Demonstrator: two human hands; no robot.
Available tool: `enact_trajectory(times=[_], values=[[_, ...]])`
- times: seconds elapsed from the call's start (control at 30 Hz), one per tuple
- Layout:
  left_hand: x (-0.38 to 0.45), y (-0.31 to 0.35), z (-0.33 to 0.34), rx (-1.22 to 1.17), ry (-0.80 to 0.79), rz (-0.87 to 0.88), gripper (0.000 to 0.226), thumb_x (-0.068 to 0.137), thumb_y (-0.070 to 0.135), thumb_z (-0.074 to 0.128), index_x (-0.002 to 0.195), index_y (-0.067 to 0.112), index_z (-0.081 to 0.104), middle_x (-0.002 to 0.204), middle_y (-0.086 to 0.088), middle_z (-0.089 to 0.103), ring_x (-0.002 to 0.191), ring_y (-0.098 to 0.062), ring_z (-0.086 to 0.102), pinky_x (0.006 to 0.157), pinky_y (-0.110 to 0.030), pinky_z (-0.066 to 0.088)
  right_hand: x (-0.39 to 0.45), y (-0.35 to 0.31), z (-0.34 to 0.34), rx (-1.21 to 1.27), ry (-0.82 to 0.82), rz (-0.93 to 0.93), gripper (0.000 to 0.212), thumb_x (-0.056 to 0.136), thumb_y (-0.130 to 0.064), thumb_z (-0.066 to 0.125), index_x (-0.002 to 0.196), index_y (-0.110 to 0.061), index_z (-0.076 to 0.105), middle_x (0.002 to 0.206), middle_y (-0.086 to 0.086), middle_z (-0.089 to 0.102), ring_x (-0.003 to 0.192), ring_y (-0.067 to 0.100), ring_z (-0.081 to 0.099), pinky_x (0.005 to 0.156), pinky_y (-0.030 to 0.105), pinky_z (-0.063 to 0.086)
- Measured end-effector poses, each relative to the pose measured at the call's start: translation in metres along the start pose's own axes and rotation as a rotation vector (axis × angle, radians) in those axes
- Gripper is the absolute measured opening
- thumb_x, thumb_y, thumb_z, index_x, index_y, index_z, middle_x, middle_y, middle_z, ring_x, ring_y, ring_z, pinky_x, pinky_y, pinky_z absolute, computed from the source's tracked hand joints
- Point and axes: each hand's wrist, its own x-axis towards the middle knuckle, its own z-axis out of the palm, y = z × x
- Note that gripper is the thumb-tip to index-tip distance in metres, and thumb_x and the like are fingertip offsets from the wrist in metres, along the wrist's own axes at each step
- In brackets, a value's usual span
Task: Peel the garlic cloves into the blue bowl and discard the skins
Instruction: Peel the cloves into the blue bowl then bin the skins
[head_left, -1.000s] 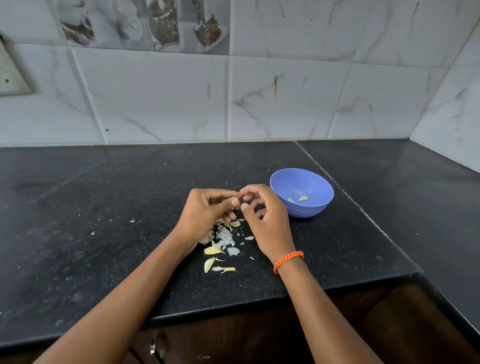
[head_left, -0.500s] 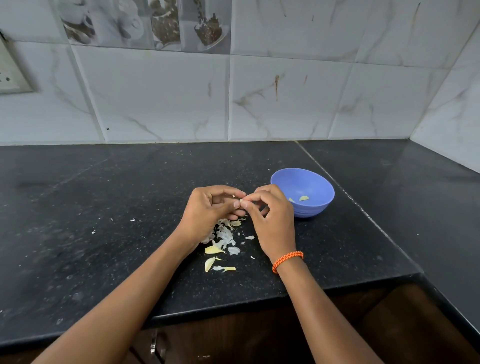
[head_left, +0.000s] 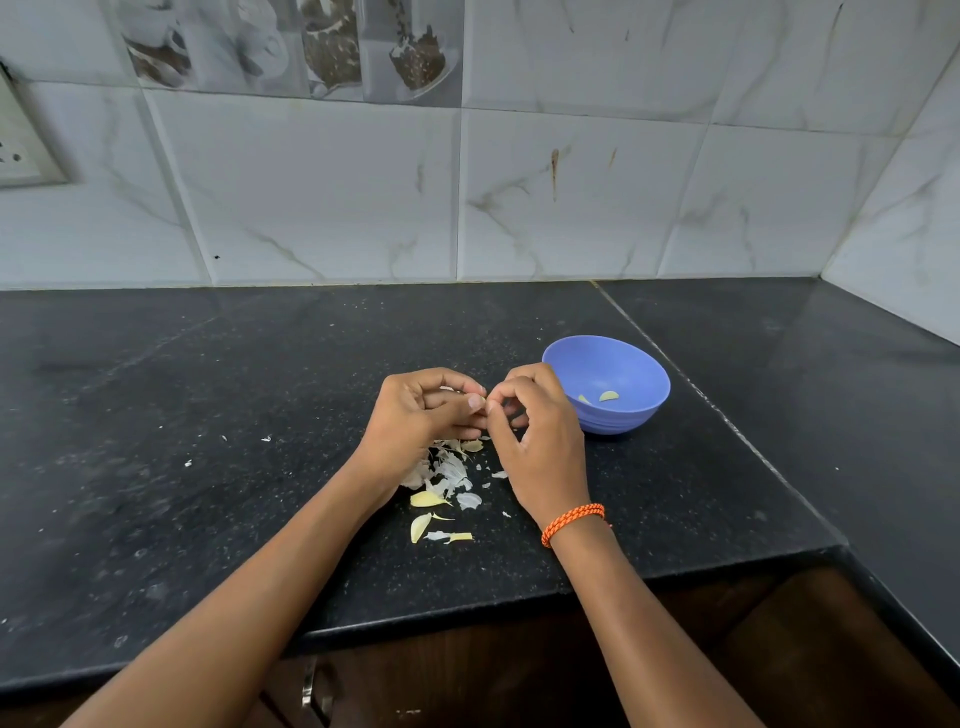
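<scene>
My left hand and my right hand meet fingertip to fingertip above the black counter, both pinching one small garlic clove, which the fingers mostly hide. The blue bowl stands just right of my right hand, with two peeled cloves lying in it. Under my hands lies a heap of white garlic skins. Nearer the counter's front edge are loose yellowish cloves among bits of skin.
The black stone counter runs back to a tiled wall and turns a corner on the right. Small skin flecks dot it on the left. A wall socket is at far left; a cabinet handle shows below.
My two hands have drawn closer together, and the fingertips that were slightly apart now meet on the clove. The bowl and the skins have not moved.
</scene>
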Motion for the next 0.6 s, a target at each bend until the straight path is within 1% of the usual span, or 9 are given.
enact_trajectory(times=[0.07,0.13,0.2,0.33,0.47,0.6], values=[[-0.0005,0.0011,-0.0001,-0.009,-0.001,-0.011,0.016,0.096,0.005,0.077,0.108,-0.007,0.073,0.096,-0.025,0.08,0.086,-0.032,0.081,0.082,-0.037,0.068,0.0001,-0.0016,0.0006,-0.011,-0.018,-0.013,0.007,0.101,-0.019,0.065,0.095,-0.019,0.063,0.111,-0.012,0.052,0.089,0.011,0.061,0.07,0.039,0.058],[-0.0007,0.0021,-0.0007,-0.032,0.007,-0.026,0.017,0.096,0.005,0.077,0.107,-0.007,0.072,0.094,-0.026,0.08,0.083,-0.029,0.081,0.079,-0.033,0.068,0.0,-0.0025,0.0013,-0.016,-0.035,-0.021,0.006,0.103,-0.021,0.063,0.097,-0.02,0.061,0.116,-0.012,0.049,0.095,0.013,0.061,0.072,0.043,0.058],[-0.0005,0.0033,-0.0013,-0.063,0.011,-0.041,0.016,0.098,0.005,0.075,0.108,-0.006,0.072,0.096,-0.027,0.079,0.084,-0.028,0.081,0.077,-0.03,0.068,-0.0002,-0.0027,0.0014,-0.017,-0.034,-0.021,0.006,0.105,-0.023,0.061,0.101,-0.019,0.062,0.123,-0.011,0.045,0.103,0.014,0.06,0.074,0.042,0.059],[0.0004,0.0044,-0.0027,-0.099,0.011,-0.055,0.022,0.101,0.008,0.072,0.115,-0.008,0.068,0.103,-0.026,0.079,0.092,-0.032,0.082,0.079,-0.03,0.068,0.0007,-0.0017,0.0003,0.027,-0.025,-0.002,0.01,0.109,-0.025,0.059,0.105,-0.018,0.065,0.131,-0.008,0.043,0.108,0.017,0.059,0.076,0.035,0.058],[0.002,0.0039,-0.0052,-0.099,0.051,-0.028,0.02,0.1,0.007,0.073,0.115,-0.006,0.068,0.104,-0.026,0.078,0.091,-0.033,0.08,0.082,-0.033,0.068,0.0013,-0.0021,-0.0001,0.061,-0.052,0.014,0.01,0.11,-0.022,0.059,0.105,-0.018,0.066,0.131,-0.007,0.043,0.107,0.016,0.06,0.078,0.022,0.054],[0.003,0.0022,-0.0067,-0.092,0.08,-0.019,0.02,0.098,0.007,0.075,0.113,-0.006,0.072,0.104,-0.027,0.078,0.089,-0.033,0.079,0.083,-0.033,0.067,0.0021,-0.0027,-0.0012,0.097,-0.033,0.055,0.011,0.109,-0.018,0.059,0.102,-0.016,0.068,0.127,-0.007,0.045,0.103,0.013,0.059,0.08,0.024,0.053]])
